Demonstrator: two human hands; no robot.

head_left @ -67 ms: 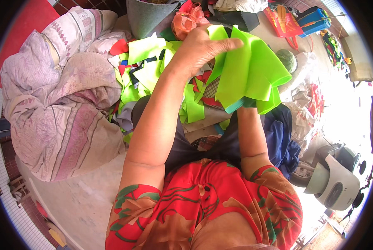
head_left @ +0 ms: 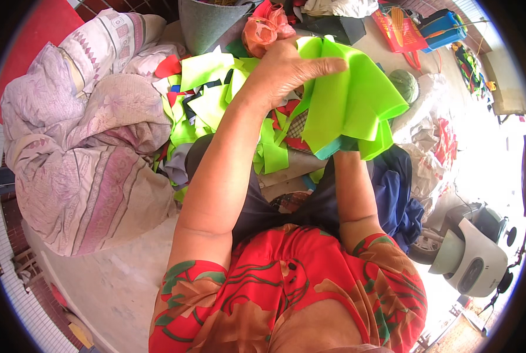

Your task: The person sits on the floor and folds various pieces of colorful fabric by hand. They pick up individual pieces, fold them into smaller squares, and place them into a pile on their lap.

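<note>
While the left hand point(head_left: 286, 70) pinches the top edge of a neon green fabric sheet point(head_left: 348, 103) above the scrap pile point(head_left: 210, 100), the right hand stays hidden beneath it, grip unclear.

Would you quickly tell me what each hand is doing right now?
Left hand: closed on the bright green cloth.
Right hand: hidden under that cloth; cannot tell.

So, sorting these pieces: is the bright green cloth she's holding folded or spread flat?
Folded. The green cloth hangs doubled in layers under the left hand; the right hand is hidden beneath it.
</note>
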